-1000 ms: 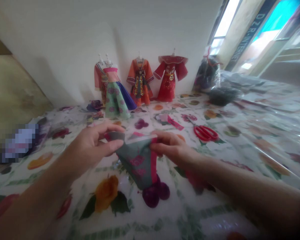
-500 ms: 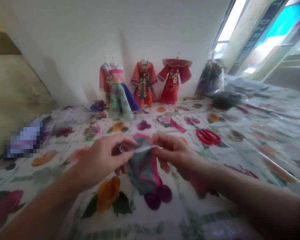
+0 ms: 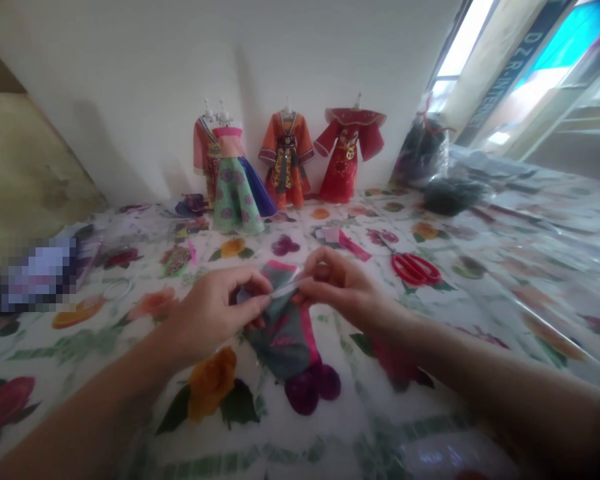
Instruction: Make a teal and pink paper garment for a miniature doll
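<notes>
Between my hands hangs a small grey cloth (image 3: 285,340) with pink edging and a pink pattern. A thin white strip (image 3: 286,287) runs across its upper part. My left hand (image 3: 225,300) pinches the cloth and the strip's left end between thumb and fingers. On the right, my right hand (image 3: 343,287) has thumb and fingertips closed on the strip's other end, at the cloth's upper right. The fingertips partly hide the cloth's upper corners.
Red-handled scissors (image 3: 415,269) lie right of my hands, with pink scraps (image 3: 353,245) nearby. Small dresses on stands, one red (image 3: 343,167), line the wall. Plastic bags (image 3: 453,193) sit at the back right. A ring (image 3: 117,289) lies left on the floral tablecloth (image 3: 145,347).
My right hand has risen slightly, and the white strip now slants up to the right. The cloth has shifted a little to the left in view.
</notes>
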Demonstrator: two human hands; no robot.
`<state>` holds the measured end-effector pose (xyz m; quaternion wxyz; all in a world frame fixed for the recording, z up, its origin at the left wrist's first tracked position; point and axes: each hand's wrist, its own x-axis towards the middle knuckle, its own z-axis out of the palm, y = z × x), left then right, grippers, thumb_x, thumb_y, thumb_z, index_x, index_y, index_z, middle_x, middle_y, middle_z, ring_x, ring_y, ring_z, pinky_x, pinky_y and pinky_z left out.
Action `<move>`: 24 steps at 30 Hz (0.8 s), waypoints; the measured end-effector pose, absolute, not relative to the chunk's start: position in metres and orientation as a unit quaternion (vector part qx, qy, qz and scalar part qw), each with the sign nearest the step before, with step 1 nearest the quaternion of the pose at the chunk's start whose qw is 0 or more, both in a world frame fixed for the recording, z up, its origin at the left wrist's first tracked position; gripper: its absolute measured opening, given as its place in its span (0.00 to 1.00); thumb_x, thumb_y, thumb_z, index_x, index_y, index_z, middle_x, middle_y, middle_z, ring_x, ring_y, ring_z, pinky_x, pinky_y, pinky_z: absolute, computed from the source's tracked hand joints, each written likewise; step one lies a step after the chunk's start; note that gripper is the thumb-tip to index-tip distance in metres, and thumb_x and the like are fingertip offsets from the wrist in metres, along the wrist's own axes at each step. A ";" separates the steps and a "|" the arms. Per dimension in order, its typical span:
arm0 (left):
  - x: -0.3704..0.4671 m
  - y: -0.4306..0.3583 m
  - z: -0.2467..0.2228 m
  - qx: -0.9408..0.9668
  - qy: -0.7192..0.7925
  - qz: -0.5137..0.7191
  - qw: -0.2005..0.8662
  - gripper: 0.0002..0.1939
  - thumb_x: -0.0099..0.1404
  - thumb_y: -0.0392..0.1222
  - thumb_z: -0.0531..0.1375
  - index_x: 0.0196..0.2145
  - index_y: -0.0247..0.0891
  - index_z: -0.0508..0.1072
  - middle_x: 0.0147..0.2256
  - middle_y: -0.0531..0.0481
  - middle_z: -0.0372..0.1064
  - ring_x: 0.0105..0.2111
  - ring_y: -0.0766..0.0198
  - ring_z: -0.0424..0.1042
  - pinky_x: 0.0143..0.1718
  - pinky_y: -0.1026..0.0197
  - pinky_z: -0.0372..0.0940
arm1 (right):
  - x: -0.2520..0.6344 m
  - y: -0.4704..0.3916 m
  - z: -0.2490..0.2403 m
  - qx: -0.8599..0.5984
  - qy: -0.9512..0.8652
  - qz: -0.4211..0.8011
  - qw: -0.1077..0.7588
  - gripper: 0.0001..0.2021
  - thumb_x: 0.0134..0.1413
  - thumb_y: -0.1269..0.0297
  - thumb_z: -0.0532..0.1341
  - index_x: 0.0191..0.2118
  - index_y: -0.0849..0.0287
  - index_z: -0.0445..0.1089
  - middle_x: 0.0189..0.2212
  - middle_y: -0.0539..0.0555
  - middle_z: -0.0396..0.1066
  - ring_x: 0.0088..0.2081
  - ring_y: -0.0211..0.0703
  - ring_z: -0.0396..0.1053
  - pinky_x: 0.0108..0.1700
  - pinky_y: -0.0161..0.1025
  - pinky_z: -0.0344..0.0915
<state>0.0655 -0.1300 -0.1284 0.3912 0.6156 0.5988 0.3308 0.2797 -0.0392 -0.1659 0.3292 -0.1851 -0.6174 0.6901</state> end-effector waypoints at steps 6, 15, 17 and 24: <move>0.065 -0.127 -0.132 0.608 0.603 0.338 0.389 0.05 0.66 0.44 0.61 0.35 0.41 0.74 0.25 0.55 0.73 0.26 0.64 0.74 0.28 0.65 0.68 | 0.280 -0.034 -0.170 -0.202 -0.610 0.695 0.324 0.13 0.54 0.66 0.71 0.35 0.57 0.63 0.32 0.50 0.79 0.39 0.42 0.80 0.41 0.38 0.76; 0.065 -0.125 -0.136 0.613 0.599 0.349 0.379 0.04 0.66 0.43 0.61 0.35 0.41 0.74 0.26 0.56 0.72 0.26 0.66 0.73 0.28 0.66 0.67 | 0.280 -0.033 -0.172 -0.208 -0.617 0.690 0.315 0.10 0.54 0.67 0.70 0.37 0.57 0.68 0.35 0.52 0.80 0.41 0.41 0.80 0.46 0.39 0.76; 0.065 -0.124 -0.137 0.613 0.599 0.349 0.378 0.04 0.66 0.43 0.61 0.35 0.41 0.74 0.27 0.56 0.72 0.26 0.67 0.73 0.28 0.66 0.67 | 0.279 -0.033 -0.172 -0.204 -0.617 0.688 0.323 0.11 0.54 0.67 0.70 0.38 0.57 0.66 0.34 0.51 0.80 0.40 0.41 0.80 0.45 0.39 0.76; 0.064 -0.124 -0.138 0.609 0.604 0.350 0.376 0.05 0.67 0.45 0.61 0.36 0.42 0.74 0.27 0.56 0.72 0.27 0.67 0.74 0.29 0.66 0.68 | 0.279 -0.031 -0.176 -0.197 -0.603 0.699 0.330 0.13 0.56 0.68 0.69 0.40 0.55 0.63 0.35 0.49 0.79 0.41 0.42 0.80 0.44 0.40 0.76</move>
